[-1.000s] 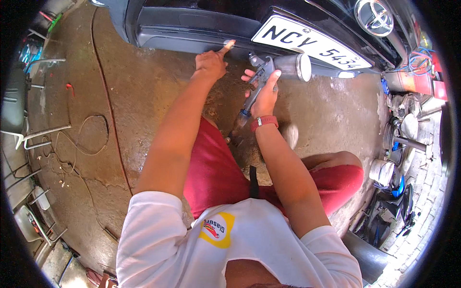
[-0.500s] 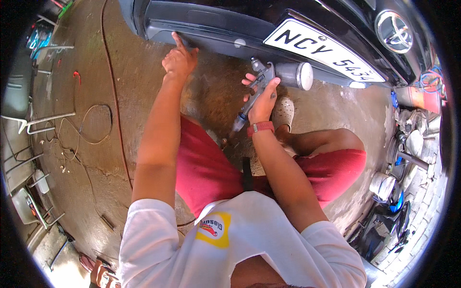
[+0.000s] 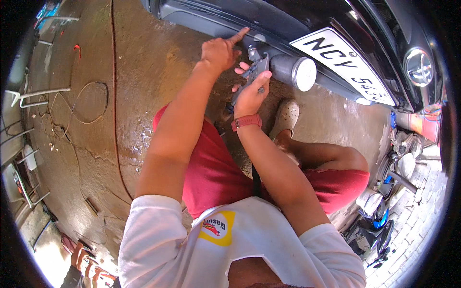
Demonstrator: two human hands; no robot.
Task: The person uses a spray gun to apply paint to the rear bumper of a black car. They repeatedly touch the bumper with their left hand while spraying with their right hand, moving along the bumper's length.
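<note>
My left hand (image 3: 219,54) reaches to the lower edge of the dark car bumper (image 3: 204,23). Its index finger is stretched out and the other fingers are curled, with nothing held. The fingertip is at the bumper, beside a pale round spot (image 3: 259,38); I cannot tell whether it touches. My right hand (image 3: 251,96), closed around the handle, holds a paint spray gun (image 3: 260,67) just below the bumper. The gun's grey cup (image 3: 284,68) points right, its whitish round end outward. Part of the handle is hidden by my palm and fingers.
A white license plate (image 3: 348,65) is on the car at upper right. A dark red hose (image 3: 114,91) runs along the floor at left, near a looped thin cable (image 3: 91,86) and metal-framed chairs (image 3: 45,91). Cluttered parts (image 3: 379,206) lie by the white brick wall at right.
My left hand has moved right along the bumper, closer to the spray gun. My right hand and the gun have shifted slightly left and turned. The view has also shifted.
</note>
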